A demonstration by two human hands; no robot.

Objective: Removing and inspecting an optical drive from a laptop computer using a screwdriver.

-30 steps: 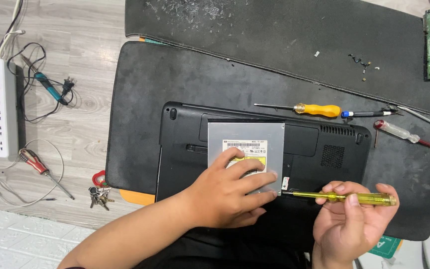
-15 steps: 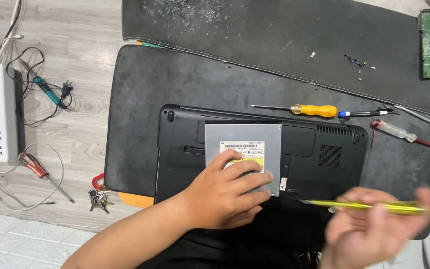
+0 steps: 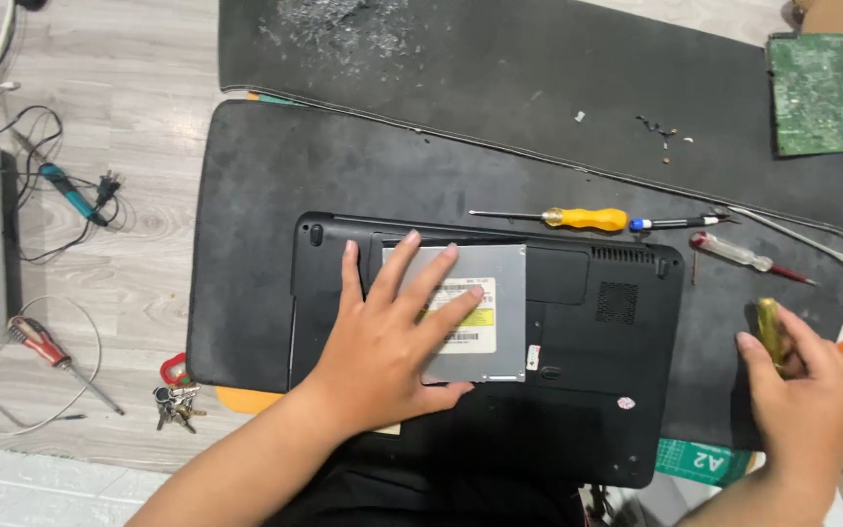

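L hand (image 3: 387, 337) open, flat on silver optical drive (image 3: 490, 293) atop black laptop (image 3: 597, 390). R hand (image 3: 800, 395) closed round yellow-green screwdriver (image 3: 769, 327), well right of laptop, on mat (image 3: 246, 244).

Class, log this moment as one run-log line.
left hand: flat on silver drive | right hand: holds yellow screwdriver | laptop: upside down on mat

A flat silver optical drive (image 3: 485, 293) is lying label-up on the upturned black laptop (image 3: 597, 322), while a yellow-green-handled screwdriver (image 3: 769, 332) is standing nearly upright off the laptop's right edge.
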